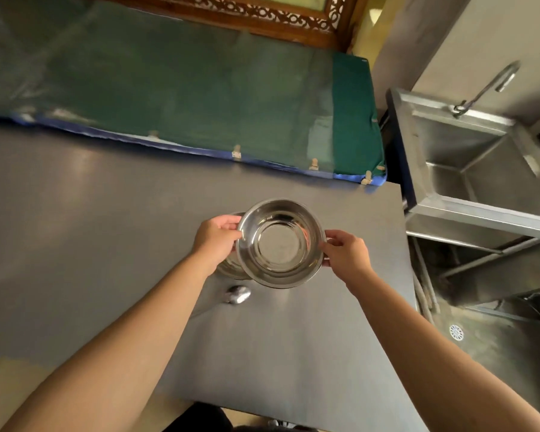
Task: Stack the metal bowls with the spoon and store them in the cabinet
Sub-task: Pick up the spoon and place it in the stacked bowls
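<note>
I hold a shiny metal bowl (pixel 280 243) above the grey table (pixel 91 213), rim up and empty. My left hand (pixel 216 236) grips its left rim and my right hand (pixel 345 252) grips its right rim. A second metal bowl (pixel 231 271) rests on the table just under and to the left of the held one, mostly hidden by it and by my left hand. The bowl of a metal spoon (pixel 238 294) lies on the table below the bowls; my left forearm covers its handle. No cabinet is in view.
A green mat with a blue edge (pixel 200 98) runs along the table's far side below a carved wooden frame. A steel sink (pixel 480 169) with a tap (pixel 493 85) stands to the right, past the table's right edge. A floor drain (pixel 456 333) is lower right.
</note>
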Demonstrator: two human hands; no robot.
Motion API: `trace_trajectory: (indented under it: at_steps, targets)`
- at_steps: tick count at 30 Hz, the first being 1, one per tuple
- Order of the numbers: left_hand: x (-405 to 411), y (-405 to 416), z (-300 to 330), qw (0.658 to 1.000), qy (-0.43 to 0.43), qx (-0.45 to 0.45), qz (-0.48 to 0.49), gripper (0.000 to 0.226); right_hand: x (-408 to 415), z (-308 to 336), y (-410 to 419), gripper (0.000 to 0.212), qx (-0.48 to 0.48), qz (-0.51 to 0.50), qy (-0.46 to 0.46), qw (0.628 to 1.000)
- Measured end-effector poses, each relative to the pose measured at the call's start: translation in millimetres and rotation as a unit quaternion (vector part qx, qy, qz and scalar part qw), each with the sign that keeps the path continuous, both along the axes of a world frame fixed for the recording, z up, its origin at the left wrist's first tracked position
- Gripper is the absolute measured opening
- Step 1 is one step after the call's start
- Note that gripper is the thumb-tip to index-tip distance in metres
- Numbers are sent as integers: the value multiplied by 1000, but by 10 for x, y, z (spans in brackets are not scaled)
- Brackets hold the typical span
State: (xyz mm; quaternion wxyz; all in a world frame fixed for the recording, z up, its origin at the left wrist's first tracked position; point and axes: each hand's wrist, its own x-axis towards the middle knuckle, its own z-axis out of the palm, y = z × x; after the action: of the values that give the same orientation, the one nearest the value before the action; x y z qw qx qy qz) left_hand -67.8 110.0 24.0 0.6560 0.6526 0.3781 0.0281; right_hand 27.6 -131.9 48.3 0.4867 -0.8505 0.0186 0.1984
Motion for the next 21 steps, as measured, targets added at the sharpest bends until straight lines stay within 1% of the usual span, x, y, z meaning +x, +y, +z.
trace_trajectory:
  at_steps: [2, 6, 10, 12, 17, 21]
  targets:
    - [-60, 195, -19, 1000, 4, 25, 9, 34, 16, -30, 216, 26, -6, 22, 5, 1000]
    - [-131, 513, -93, 998, 29, 54, 23, 35, 57, -97, 605, 35, -41, 61, -1, 997]
    - [-178, 768, -224, 997, 54, 54, 33, 36, 106, -210, 956, 27, -77, 88, -8, 993]
    - [-180, 861, -299, 996, 65, 61, 30, 38, 127, -276, 1080, 24, -92, 89, -12, 992]
    - [-146, 962, -473, 992, 89, 84, 13, 39, 135, -440, 1211, 31, -124, 79, -11, 989]
    - [-100, 976, -599, 990, 100, 94, -5, 39, 137, -562, 1205, 30, -147, 74, -12, 986]
